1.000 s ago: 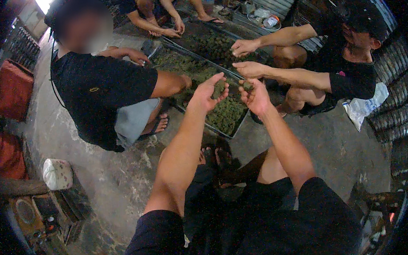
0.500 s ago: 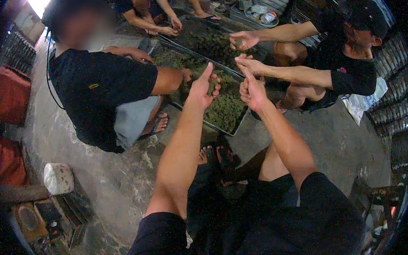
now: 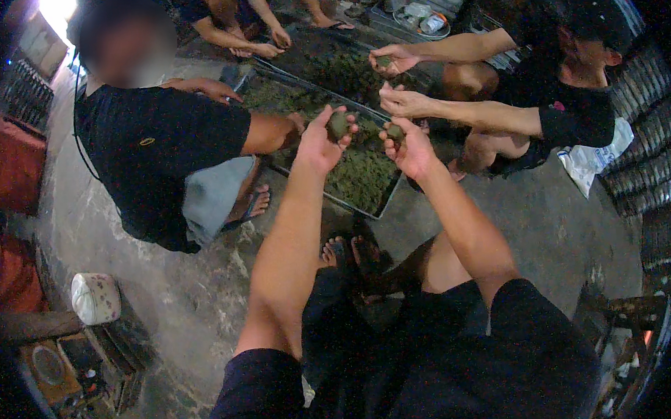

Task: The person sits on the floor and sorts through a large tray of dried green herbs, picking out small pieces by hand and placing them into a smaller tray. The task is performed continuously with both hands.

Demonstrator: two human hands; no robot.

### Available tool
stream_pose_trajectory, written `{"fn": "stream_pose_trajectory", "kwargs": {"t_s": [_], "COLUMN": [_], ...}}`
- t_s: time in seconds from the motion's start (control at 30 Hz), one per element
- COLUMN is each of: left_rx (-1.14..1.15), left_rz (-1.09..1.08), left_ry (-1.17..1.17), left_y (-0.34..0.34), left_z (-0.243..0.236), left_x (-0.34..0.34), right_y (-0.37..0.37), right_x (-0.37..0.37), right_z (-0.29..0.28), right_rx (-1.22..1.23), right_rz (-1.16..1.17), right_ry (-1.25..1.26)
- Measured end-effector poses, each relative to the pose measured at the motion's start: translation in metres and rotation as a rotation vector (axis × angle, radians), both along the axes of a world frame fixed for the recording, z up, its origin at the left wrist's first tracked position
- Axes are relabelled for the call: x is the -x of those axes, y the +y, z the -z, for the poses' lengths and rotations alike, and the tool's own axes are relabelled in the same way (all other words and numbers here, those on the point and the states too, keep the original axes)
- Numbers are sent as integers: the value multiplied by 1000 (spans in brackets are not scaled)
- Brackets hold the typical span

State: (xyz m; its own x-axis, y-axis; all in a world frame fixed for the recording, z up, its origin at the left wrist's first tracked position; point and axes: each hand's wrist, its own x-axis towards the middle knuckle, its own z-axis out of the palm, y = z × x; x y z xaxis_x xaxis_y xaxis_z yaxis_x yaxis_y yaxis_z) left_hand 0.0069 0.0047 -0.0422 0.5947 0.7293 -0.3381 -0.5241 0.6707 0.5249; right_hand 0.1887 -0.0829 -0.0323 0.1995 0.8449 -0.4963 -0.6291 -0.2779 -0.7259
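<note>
Cupped in my left hand (image 3: 319,146) is a rounded greenish-grey lump (image 3: 338,126), its fingers curled up around it. My right hand (image 3: 414,154) grips a smaller lump (image 3: 395,133) of the same colour between thumb and fingers. Both hands are raised over a long metal tray (image 3: 347,206) holding crumbly, moist-looking green-brown material (image 3: 360,176). What the lumps are made of I cannot tell for sure; they match the material's colour.
A co-worker in a black shirt (image 3: 172,134) squats at left, an arm reaching to the tray. At right, a capped co-worker (image 3: 580,105) holds a similar lump (image 3: 383,60). Another person's hands (image 3: 274,44) work beyond. A white plastic bag (image 3: 594,158) and a round patterned container (image 3: 96,298) sit on the floor.
My hands have turned and their fingers have opened out somewhat, bringing the two lumps into plain sight. My left hand has shifted slightly left. The capped co-worker's hands have moved a little left.
</note>
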Motion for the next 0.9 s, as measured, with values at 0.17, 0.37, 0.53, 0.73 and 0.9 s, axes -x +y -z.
{"fn": "stream_pose_trajectory", "kwargs": {"t_s": [0.17,0.37,0.53,0.73,0.9], "left_rx": [208,77,55,-10,172], "left_rz": [-72,-58,-166,79,119], "left_ry": [-29,180,222,131,-54], "left_y": [-10,-8,-12,-11,-14], "left_z": [-14,-11,-12,-15,-19], "left_x": [0,2,-4,-4,-6], "right_y": [-9,-12,-9,-5,-7], "right_x": [-9,0,13,-4,-1], "right_z": [4,-4,0,12,17], "right_rx": [74,-18,14,126,187], "right_rz": [-35,-140,-14,14,43], "right_ry": [-44,-14,-160,-88,-262]}}
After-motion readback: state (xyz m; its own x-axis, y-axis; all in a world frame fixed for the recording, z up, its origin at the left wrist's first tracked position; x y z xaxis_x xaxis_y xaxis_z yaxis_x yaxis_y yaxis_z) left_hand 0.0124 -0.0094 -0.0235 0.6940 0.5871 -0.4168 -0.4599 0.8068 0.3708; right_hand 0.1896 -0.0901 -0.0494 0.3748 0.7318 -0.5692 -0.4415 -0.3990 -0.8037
